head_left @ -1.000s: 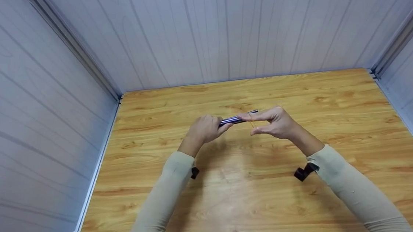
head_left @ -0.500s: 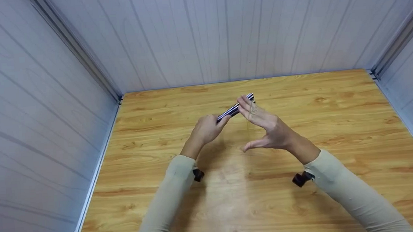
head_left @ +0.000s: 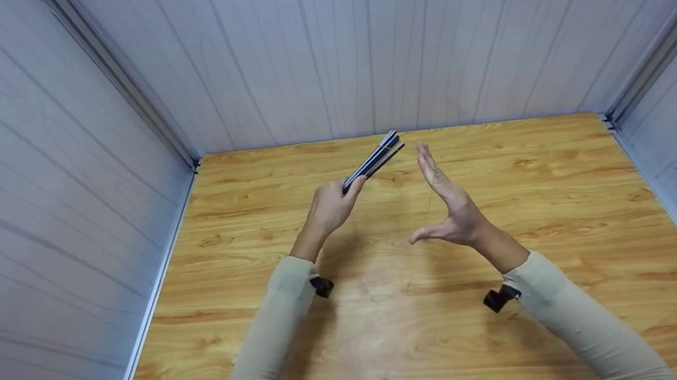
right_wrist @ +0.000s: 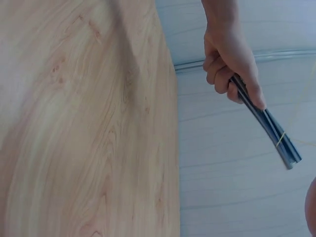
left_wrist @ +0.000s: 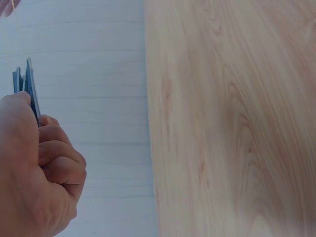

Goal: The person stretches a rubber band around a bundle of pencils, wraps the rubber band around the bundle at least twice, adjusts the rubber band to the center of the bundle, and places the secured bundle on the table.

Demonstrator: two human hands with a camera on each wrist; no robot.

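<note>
Head view: the left hand (head_left: pixel 329 206) is clenched round the lower end of a bundle of dark sticks (head_left: pixel 374 161), which slants up and away from the fist toward the back edge of the bench (head_left: pixel 556 197), held in the air above the wood. A thin yellow band (right_wrist: pixel 281 138) rings the bundle near its far tip, seen best from the right wrist. The right hand (head_left: pixel 452 211) stands just beside the bundle, apart from it, released: fingers straight and together pointing toward the back wall (head_left: pixel 363 49), thumb spread out toward the left. It holds nothing that the frames make plain; a faint thin line shows by its fingers, too fine to tell what it is.

Left wrist view: the left fingers (left_wrist: pixel 59 153) are curled tight, with the sticks' blue-grey ends rising above the thumb.

Both arms wear beige sleeves (head_left: pixel 271 328), each with a small black camera mount (head_left: pixel 500 298) at the wrist. Both hands hover over the middle of the bench, nearer its back edge than its front.
</note>
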